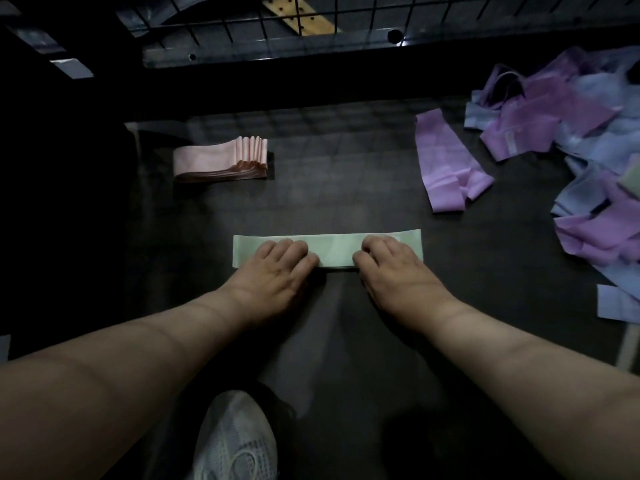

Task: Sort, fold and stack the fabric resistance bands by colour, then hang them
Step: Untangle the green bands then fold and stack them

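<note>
A dim room seen from above: a dark, flat surface [346, 188] fills the view, and a single green band [336, 249] lies flat and straight across its middle. Beyond the green band, along the far edge of the surface, stands a black wire grid [242, 19] with one pale wooden strip [301, 15] behind it. To the right of the green band a loose heap of purple and blue bands [571, 109] runs off the frame edge, too tangled to count. Between that heap and the green band lies one purple band [446, 164], creased and apart from the rest. Beyond and left of the green band sits one neat pink stack [221, 161] of several folded bands, with bare dark surface all around it. Nearer than the green band, one white shoe [235, 438] shows. Two bare forearms reach in; the left hand [277, 271] and right hand [394, 268] each rest on the green band, fingers bent, thumbs pinching its near edge.
</note>
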Action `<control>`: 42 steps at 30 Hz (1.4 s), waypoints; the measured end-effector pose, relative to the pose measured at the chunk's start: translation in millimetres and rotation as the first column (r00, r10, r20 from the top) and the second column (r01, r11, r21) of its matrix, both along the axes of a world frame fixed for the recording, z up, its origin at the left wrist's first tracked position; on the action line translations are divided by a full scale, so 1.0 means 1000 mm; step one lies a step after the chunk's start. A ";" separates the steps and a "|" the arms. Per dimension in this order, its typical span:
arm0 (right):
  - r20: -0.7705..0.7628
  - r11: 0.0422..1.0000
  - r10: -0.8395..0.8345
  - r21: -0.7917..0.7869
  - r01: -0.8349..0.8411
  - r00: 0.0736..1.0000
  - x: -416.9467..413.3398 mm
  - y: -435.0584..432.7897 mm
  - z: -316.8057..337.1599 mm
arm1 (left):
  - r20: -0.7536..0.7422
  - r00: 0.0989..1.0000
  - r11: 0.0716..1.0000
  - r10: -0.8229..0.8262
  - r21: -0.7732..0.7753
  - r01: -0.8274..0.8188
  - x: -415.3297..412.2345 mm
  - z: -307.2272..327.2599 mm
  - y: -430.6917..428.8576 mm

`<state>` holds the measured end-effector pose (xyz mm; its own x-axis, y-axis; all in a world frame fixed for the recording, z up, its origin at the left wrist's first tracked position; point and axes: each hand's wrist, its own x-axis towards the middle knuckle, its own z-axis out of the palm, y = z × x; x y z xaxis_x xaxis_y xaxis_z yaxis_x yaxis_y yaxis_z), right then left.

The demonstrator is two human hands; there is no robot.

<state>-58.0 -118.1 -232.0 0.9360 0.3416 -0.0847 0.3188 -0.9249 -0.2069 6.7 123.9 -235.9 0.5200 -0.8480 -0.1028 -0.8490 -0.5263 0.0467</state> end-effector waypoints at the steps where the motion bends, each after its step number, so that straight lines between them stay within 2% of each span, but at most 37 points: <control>1: -0.028 1.000 -0.019 0.011 0.020 0.999 -0.002 -0.002 -0.003 | -0.029 0.999 0.999 0.028 0.024 -0.027 -0.001 0.000 -0.002; 3: -0.059 0.997 -0.040 0.065 0.043 0.997 -0.001 -0.005 -0.004 | -0.084 0.993 0.995 0.089 0.043 -0.085 -0.001 0.002 -0.005; 5: -0.032 0.980 -0.110 0.164 0.114 0.993 -0.001 -0.008 -0.002 | -0.116 0.979 0.985 0.165 -0.041 -0.170 -0.001 0.006 -0.004; 7: 0.044 0.920 -0.317 0.259 0.295 0.948 -0.002 -0.010 0.000 | -0.104 0.924 0.919 0.369 -0.109 -0.379 -0.005 0.009 -0.003; 8: 0.060 0.851 -0.472 0.292 0.437 0.879 -0.002 -0.011 0.001 | -0.093 0.840 0.829 0.535 -0.134 -0.543 -0.007 0.010 -0.002; 10: -0.027 0.622 -0.751 0.307 0.720 0.660 0.000 -0.011 0.005 | -0.129 0.535 0.513 0.835 -0.169 -0.842 -0.008 0.013 -0.002; 11: -0.105 0.505 -0.829 0.281 0.816 0.549 0.001 -0.010 0.005 | -0.165 0.376 0.353 0.912 -0.151 -0.923 -0.007 0.015 -0.002; 12: -0.176 0.419 -0.867 0.250 0.873 0.466 0.002 -0.009 0.004 | -0.203 0.249 0.232 0.947 -0.106 -0.967 -0.006 0.015 -0.003; 14: -0.270 0.350 -0.875 0.225 0.910 0.403 0.002 -0.006 0.000 | -0.286 0.089 0.096 0.954 0.008 -0.995 -0.004 0.014 -0.004; 16: -0.304 0.352 -0.856 0.248 0.903 0.418 0.002 -0.004 -0.005 | -0.369 0.030 0.057 0.929 0.062 -0.996 -0.004 0.010 -0.005; 18: -0.325 0.353 -0.842 0.268 0.896 0.430 0.003 -0.005 -0.008 | -0.397 0.053 0.087 0.916 0.067 -0.994 -0.004 0.005 -0.006; 21: -0.358 0.318 -0.845 0.260 0.912 0.397 0.006 -0.004 -0.010 | -0.361 0.094 0.134 0.928 0.085 -0.987 -0.003 0.000 -0.003; 25: -0.372 0.323 -0.841 0.236 0.916 0.393 0.007 -0.004 -0.012 | -0.319 0.139 0.179 0.937 0.099 -0.979 -0.003 -0.004 0.003; 28: -0.453 0.281 -0.811 0.253 0.926 0.370 0.009 -0.007 0.001 | -0.270 0.088 0.128 0.959 0.134 -0.983 0.002 0.006 0.001; 29: -0.440 0.290 -0.813 0.262 0.920 0.382 0.009 -0.009 0.006 | -0.256 0.075 0.108 0.964 0.118 -0.987 0.001 0.012 0.000; 31: -0.341 0.409 -0.816 0.231 0.883 0.467 0.007 -0.026 0.022 | -0.249 0.120 0.131 0.961 0.027 -0.991 0.001 0.026 -0.008; 32: -0.306 0.503 -0.788 0.181 0.845 0.535 0.008 -0.038 0.031 | -0.241 0.183 0.183 0.953 -0.023 -0.983 0.002 0.033 -0.011; 34: -0.261 0.707 -0.673 0.048 0.705 0.692 0.014 -0.075 0.052 | -0.205 0.361 0.352 0.910 -0.080 -0.933 0.013 0.046 -0.025; 36: -0.308 0.853 -0.517 -0.104 0.512 0.798 0.022 -0.119 0.076 | -0.176 0.533 0.515 0.827 -0.141 -0.846 0.028 0.063 -0.048; 38: -0.458 0.912 -0.409 -0.222 0.344 0.789 0.026 -0.161 0.106 | -0.168 0.706 0.671 0.688 -0.221 -0.707 0.041 0.087 -0.079; 40: -0.588 0.928 -0.346 -0.329 0.175 0.731 0.018 -0.202 0.133 | -0.177 0.866 0.827 0.467 -0.259 -0.499 0.050 0.113 -0.116; 42: -0.650 0.900 -0.352 -0.433 0.052 0.673 0.008 -0.234 0.156 | -0.171 0.961 0.949 0.216 -0.196 -0.248 0.057 0.133 -0.153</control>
